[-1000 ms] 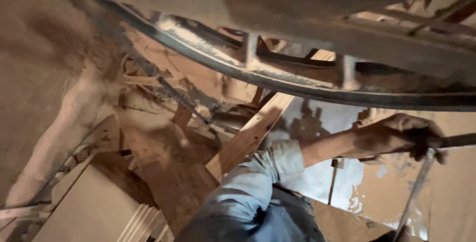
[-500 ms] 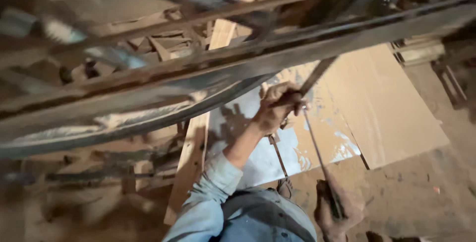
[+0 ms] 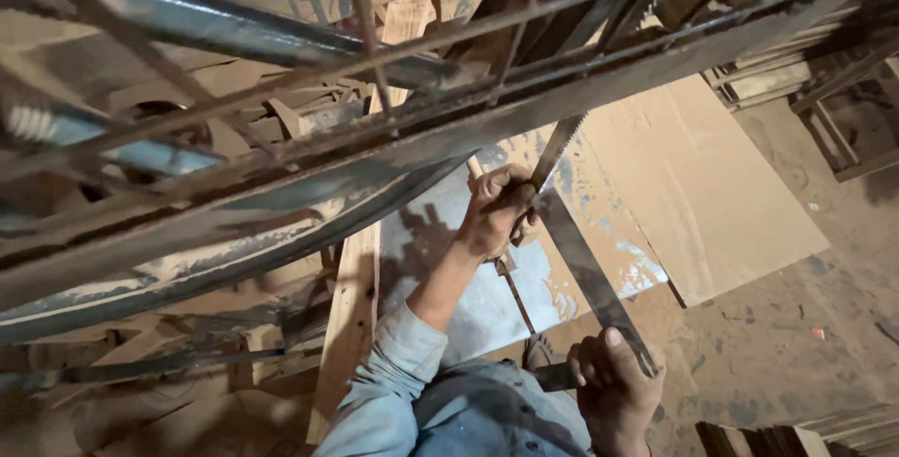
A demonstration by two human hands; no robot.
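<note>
My left hand is stretched forward in a light blue sleeve. It is closed around a wooden handle where a toothed saw blade rises up and to the right into the metal framework. My right hand, low and close to my body, grips the lower end of a flat dark metal blade. That blade slants up towards my left hand. Both hands are above a paint-stained board on the floor.
Curved metal rails and thin rods cross the upper view close to the camera. A long wooden plank lies left of the stained board. A large brown sheet lies to the right on the dusty floor. Wood scraps are piled at the left.
The view has swung right, from the scrap pile to the boards. My left hand stays closed on the handle. My right hand has come into view gripping the flat blade.
</note>
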